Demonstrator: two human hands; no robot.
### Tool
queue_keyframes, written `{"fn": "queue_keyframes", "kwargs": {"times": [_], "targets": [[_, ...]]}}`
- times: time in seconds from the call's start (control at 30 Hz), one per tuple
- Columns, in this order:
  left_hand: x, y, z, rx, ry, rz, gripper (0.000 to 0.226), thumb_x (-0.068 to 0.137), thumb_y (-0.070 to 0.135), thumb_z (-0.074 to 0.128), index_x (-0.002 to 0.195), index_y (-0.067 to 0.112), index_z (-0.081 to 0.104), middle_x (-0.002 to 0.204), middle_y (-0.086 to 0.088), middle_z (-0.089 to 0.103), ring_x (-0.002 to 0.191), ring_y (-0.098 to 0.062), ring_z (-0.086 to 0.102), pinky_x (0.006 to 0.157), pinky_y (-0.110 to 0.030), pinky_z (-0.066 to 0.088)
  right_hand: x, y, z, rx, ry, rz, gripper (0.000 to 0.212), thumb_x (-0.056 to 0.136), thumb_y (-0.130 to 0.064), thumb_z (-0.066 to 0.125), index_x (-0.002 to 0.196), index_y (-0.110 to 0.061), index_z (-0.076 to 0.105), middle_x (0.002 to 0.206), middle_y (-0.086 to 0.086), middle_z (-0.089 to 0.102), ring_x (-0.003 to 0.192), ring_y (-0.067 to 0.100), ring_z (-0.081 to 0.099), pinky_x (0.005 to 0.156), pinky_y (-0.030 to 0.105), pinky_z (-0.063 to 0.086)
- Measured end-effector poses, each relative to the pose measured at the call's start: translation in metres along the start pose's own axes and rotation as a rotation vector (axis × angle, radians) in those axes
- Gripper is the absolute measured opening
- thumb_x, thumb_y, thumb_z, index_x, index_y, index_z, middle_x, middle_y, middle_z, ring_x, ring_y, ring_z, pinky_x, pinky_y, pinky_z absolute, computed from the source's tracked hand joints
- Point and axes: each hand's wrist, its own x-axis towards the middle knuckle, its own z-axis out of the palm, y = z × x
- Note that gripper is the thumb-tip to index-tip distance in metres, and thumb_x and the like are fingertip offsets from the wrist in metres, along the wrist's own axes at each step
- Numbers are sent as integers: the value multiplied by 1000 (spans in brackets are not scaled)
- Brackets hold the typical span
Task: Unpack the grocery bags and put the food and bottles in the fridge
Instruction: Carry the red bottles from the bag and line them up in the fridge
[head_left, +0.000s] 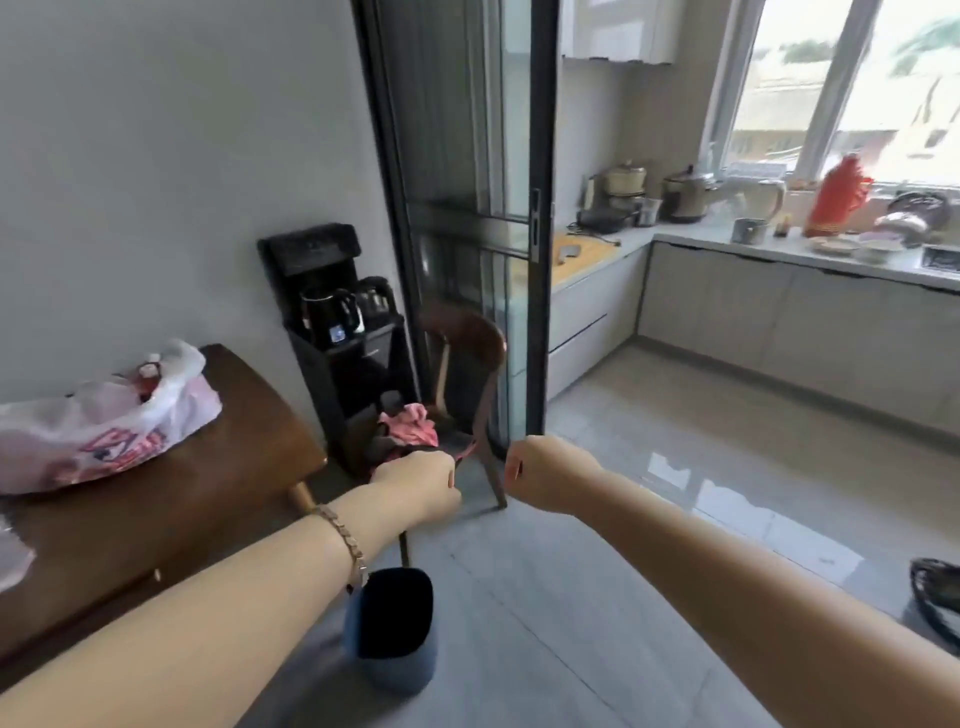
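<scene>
Both arms reach forward at mid-frame, the left hand (415, 480) and the right hand (545, 473) each curled into a loose fist, fingers closed on nothing I can see. The grocery bag (104, 421) lies on the brown table (218, 499) at left, well apart from both hands.

A private home, seen where the dining area opens onto the kitchen. A dark-framed sliding glass door (467, 208) stands between the two rooms. Beyond it, an L-shaped counter (779, 249) under a wide window (841, 88) carries pots (685, 195), a kettle (753, 200), a red thermos (836, 197) and a cutting board (582, 254). Nearer, a wooden tabletop (208, 467) holds a plastic grocery bag (104, 421), beside a black water dispenser (337, 332) and a wooden chair (467, 364) on grey floor tiles (649, 493).
</scene>
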Motion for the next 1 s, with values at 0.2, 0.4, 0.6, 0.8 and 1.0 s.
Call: {"fn": "queue_keyframes", "kwargs": {"times": [0.2,0.4,0.6,0.8,1.0], "targets": [[17,-160,-23,-110,57,-241,20,93,28,44,104,19,57,110,-4,61,101,-27,58,80,-33,44,120,-145,35,-29,-138,-248,26,94,-25,46,103,-8,64,88,3,53,78,19,49,65,24,41],[53,-278,-37,-165,121,-441,19,93,27,43,105,20,57,113,-2,61,103,-25,58,76,-31,41,223,-245,50,-116,-128,-440,16,88,-28,50,89,-19,64,89,-2,62,84,21,60,65,29,46],[99,-390,-63,-234,214,-630,20,96,29,42,103,18,57,102,0,63,90,-20,58,71,-29,42,336,-342,60,-135,-201,-618,12,89,-26,47,88,-18,57,92,0,60,82,22,57,64,29,46],[124,-487,-73,-276,378,-767,13,96,25,40,97,17,51,103,-3,62,97,-27,59,70,-29,38,422,-431,102,-176,-198,-711,15,94,-21,39,87,-15,51,78,0,52,79,22,53,67,30,44],[159,-596,-47,-324,404,-722,18,95,15,43,107,13,55,113,-5,58,99,-25,57,73,-32,41,484,-499,162,-116,-236,-658,30,97,-8,39,124,-5,50,120,12,56,107,28,57,87,33,49]]}}
